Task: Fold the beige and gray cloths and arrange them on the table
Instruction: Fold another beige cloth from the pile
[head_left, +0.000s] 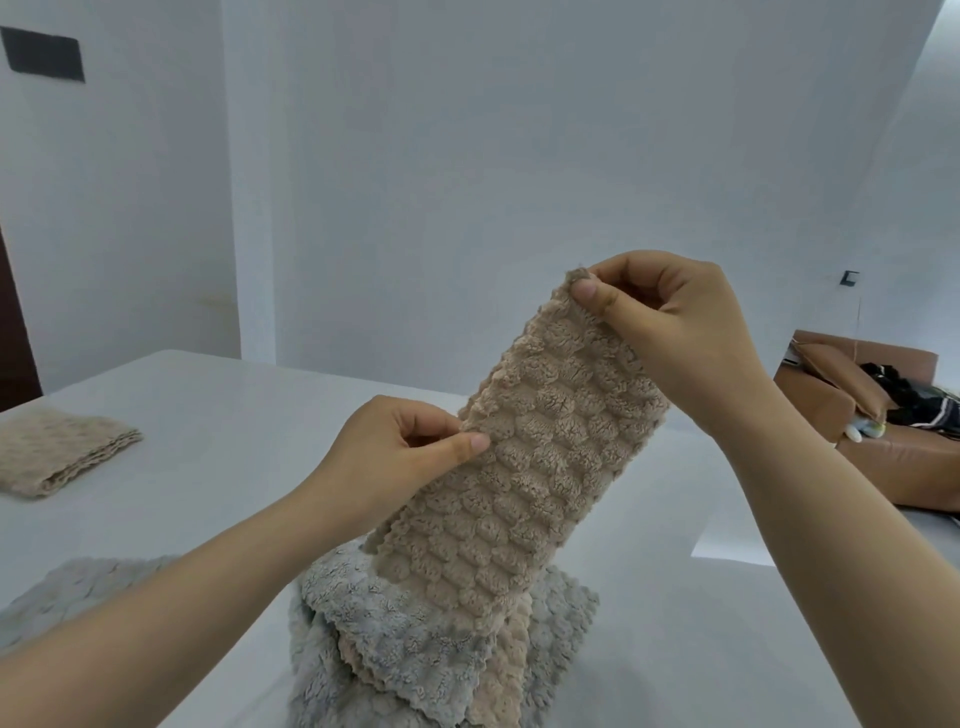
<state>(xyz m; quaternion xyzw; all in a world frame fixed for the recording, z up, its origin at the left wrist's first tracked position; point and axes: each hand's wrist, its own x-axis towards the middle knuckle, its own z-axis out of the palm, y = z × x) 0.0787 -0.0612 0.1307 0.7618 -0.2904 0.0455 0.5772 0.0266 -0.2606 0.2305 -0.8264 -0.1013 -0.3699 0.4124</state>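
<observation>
A beige fluffy cloth (524, 467) hangs in the air above the white table (218, 415), folded into a long strip. My right hand (670, 332) pinches its top corner, and my left hand (400, 457) pinches its left edge lower down. Below it lies a loose pile of gray and beige cloths (415, 649) at the table's near edge. Another gray cloth (78, 587) lies partly under my left forearm. A folded beige cloth (57, 452) rests flat at the table's far left.
A brown cardboard box (893, 457) with dark items inside stands to the right beyond the table. White walls stand behind. A sheet of white paper (727, 545) lies on the table's right side.
</observation>
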